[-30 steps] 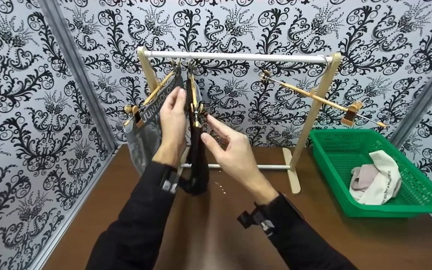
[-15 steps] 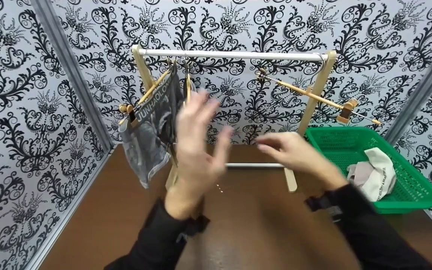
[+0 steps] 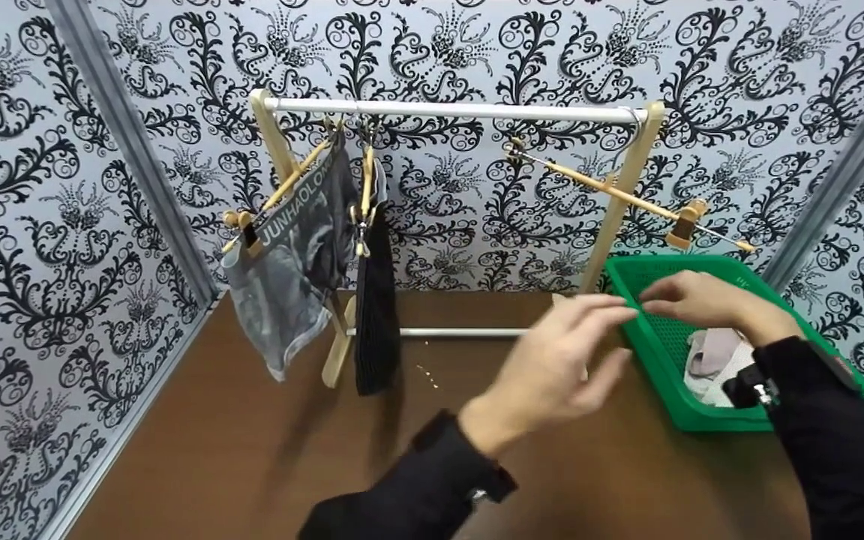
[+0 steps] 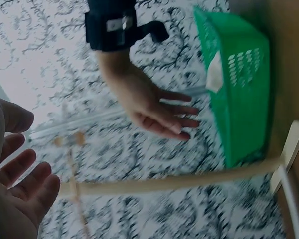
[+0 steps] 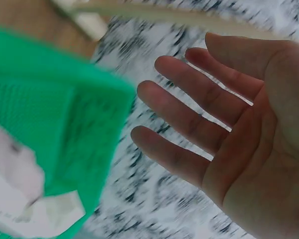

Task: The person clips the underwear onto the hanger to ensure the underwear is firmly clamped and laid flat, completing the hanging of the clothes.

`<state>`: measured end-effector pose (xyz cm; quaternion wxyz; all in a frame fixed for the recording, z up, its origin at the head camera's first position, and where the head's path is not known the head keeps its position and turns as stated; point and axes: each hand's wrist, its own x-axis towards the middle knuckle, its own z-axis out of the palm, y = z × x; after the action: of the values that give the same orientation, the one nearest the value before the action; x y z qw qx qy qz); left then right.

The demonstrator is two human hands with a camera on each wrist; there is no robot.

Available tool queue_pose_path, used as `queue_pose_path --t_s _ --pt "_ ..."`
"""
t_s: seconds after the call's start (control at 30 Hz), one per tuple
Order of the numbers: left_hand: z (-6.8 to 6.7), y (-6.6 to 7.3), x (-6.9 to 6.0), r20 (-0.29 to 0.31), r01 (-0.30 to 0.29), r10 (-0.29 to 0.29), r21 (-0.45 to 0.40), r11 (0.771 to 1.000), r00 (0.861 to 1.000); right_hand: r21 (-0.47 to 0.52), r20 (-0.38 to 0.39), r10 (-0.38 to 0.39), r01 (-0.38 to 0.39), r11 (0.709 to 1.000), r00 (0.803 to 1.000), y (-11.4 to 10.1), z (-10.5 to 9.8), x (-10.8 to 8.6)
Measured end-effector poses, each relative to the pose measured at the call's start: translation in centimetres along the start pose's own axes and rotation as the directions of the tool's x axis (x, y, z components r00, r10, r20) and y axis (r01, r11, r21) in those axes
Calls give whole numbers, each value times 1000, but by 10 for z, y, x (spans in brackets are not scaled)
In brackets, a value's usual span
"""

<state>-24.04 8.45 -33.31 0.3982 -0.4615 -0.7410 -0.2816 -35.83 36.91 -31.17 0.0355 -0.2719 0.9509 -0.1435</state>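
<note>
My right hand [image 3: 702, 300] hovers above the green plastic basket [image 3: 661, 382], its fingers loosely bent and nothing in them. Inside the basket lie a pinkish cloth [image 3: 715, 351] and a white cloth [image 3: 732, 381], partly hidden by my right arm. My left hand [image 3: 552, 360] is in the air just left of the basket, fingers relaxed, holding nothing. On the rack's left side, grey underpants [image 3: 282, 277] marked JUNHAOLON hang from a wooden clip hanger [image 3: 293, 180]. Beside them a black garment [image 3: 377, 315] hangs on a second clip hanger [image 3: 367, 187], seen nearly edge-on.
The rack has a white top rail [image 3: 447, 111] and a lower white rod [image 3: 462, 332]. At its right end hangs a bare clip hanger [image 3: 589, 178], reaching out above the basket. Patterned walls enclose the brown table [image 3: 252, 450] at the back and sides.
Both hands have left the black garment's hanger and moved right, the right hand reaching over the basket. The black garment now hangs freely. The view has shifted slightly.
</note>
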Motion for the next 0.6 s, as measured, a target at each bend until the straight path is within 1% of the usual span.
queue_pose_path --t_s 0.07,0.13,0.2,0.27,0.3,0.37,0.43,0.5,0.6 --pt "22 1 2 59 56 -54 -32 998 997 15 33 39 -40 999 999 18 1 -3" --pt "42 0 3 116 113 -106 -50 992 987 36 62 84 -86 996 995 34 4 -6" --pt "60 -1 2 168 170 -160 -48 984 973 65 71 133 -138 988 989 50 7 -10" --pt "76 -3 0 213 221 -208 -38 974 955 125 75 209 -217 968 975 64 12 -15" --pt "83 -4 -1 230 244 -229 -42 969 946 159 76 246 -255 954 966 71 15 -17" --pt "95 -6 -5 253 286 -267 -43 957 930 225 71 327 -334 915 943 83 22 -22" --pt "105 -8 -10 275 318 -294 -45 947 915 263 37 400 -396 880 916 95 30 -24" --pt "111 -9 -15 292 342 -314 -50 938 903 291 -8 460 -438 850 888 104 37 -25" --pt "117 -10 -21 303 362 -329 -56 931 894 320 -104 518 -465 826 849 115 41 -26"
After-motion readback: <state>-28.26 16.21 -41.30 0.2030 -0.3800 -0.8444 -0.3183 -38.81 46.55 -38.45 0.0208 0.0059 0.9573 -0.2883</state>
